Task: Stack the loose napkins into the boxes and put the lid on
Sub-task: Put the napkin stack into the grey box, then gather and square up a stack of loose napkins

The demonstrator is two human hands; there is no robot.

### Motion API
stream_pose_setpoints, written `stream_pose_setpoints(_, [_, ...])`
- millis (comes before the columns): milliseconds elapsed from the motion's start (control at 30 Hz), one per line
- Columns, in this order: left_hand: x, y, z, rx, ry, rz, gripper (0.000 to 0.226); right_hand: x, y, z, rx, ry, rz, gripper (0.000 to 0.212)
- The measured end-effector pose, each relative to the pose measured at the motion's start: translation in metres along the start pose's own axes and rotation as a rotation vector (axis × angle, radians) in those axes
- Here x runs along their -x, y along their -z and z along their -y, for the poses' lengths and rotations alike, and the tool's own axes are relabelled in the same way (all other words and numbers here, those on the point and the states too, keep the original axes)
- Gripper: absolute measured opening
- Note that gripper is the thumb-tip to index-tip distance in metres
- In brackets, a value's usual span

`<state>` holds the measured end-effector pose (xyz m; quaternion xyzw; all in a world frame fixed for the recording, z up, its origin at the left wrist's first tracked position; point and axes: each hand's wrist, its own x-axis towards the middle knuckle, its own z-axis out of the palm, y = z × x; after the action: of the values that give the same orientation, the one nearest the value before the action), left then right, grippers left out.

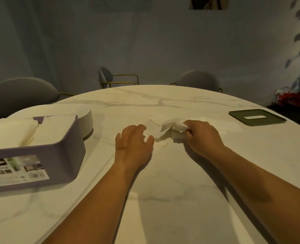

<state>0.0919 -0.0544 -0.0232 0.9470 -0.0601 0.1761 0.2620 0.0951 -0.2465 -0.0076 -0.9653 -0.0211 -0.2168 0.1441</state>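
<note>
Loose white napkins lie scattered on the marble table in front of me. My right hand grips a small bunch of napkins between thumb and fingers. My left hand rests flat on the napkins beside it, fingers spread. A purple box at the left holds stacked white napkins and has no lid on it. A dark green lid with a slot lies at the far right of the table.
A white round container stands behind the purple box. Grey chairs stand round the far side of the table. A plant with red flowers is at the right edge.
</note>
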Motion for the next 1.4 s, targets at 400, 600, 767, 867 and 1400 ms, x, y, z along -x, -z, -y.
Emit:
stream_pose_setpoints(400, [0.032,0.009,-0.035,0.639,0.263,-0.178,0.023,0.027,0.033,0.024,-0.68,-0.355,-0.098,0.03])
stream_pose_setpoints(600, [0.036,0.015,-0.043,0.943,0.314,-0.276,0.023,0.031,0.045,0.018,-1.315,-0.875,-0.076,0.007])
stream_pose_setpoints(767, [0.037,0.012,-0.053,1.139,0.404,-0.17,0.019,0.035,0.057,0.008,-1.686,-0.801,-0.242,0.036])
stream_pose_setpoints(867, [0.039,0.016,-0.061,1.341,0.455,-0.032,0.016,0.035,0.069,0.011,-1.617,-0.65,-0.332,0.029])
stream_pose_setpoints(1400, [0.038,0.026,-0.046,2.038,0.717,0.135,0.065,0.049,0.045,0.03,-0.697,0.023,0.082,0.038])
